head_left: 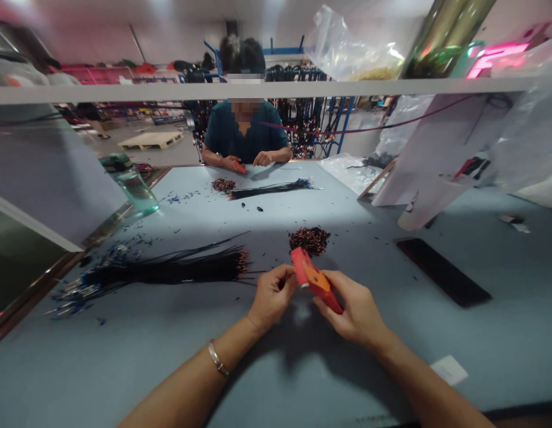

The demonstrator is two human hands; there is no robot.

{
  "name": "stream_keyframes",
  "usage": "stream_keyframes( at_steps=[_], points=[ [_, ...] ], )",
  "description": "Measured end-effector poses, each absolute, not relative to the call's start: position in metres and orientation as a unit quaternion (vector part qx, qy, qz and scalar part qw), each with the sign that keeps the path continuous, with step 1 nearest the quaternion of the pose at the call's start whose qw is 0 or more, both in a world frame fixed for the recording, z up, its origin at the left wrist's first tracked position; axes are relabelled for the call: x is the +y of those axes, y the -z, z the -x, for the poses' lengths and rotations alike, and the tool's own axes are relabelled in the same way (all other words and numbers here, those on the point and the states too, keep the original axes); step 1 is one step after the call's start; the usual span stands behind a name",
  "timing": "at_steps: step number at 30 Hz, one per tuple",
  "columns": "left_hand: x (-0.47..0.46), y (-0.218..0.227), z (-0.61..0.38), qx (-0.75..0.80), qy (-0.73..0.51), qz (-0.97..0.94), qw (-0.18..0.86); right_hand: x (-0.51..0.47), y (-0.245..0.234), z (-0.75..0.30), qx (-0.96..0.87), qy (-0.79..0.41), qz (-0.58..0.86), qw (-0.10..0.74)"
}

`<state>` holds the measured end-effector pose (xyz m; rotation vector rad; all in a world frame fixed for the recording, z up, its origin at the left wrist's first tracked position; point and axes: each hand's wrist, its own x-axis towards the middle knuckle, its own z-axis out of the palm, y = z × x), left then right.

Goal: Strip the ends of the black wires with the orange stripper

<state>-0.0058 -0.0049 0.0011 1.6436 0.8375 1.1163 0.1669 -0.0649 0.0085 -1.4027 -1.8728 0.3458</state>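
Note:
My right hand (354, 306) is wrapped round a red and orange wire stripper (318, 282), its head pointing up and to the left. Against that head, the fingers of my left hand (273, 294) are pinched together. A thin black wire runs to my left hand from the side of the bundle; the pinched end is hidden by the fingers. Left of my hands lies a thick bundle of black wires (169, 268), with blue, metal-tipped ends on the left and coppery ends on the right. Just beyond the tool is a pile of small black and copper-coloured pieces (309, 239).
Across the table (169, 356) a co-worker (245, 134) holds a red tool beside a smaller wire bundle (271, 188) and pile (223, 185). A bottle (135, 189) stands tilted at left. A dark flat slab (443, 271) lies right. A white shelf bar (276, 90) crosses overhead.

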Motion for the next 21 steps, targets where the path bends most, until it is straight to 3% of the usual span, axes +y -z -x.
stream_keyframes(
  at_steps=[5,21],
  points=[
    [-0.005,0.003,0.006,0.342,-0.463,-0.607,0.548,-0.062,0.0,-0.162,-0.784,-0.014,0.533,0.318],
    [-0.003,-0.007,0.004,0.346,-0.44,-0.593,0.578,-0.055,0.007,-0.164,-0.771,0.011,0.545,0.328]
  ],
)
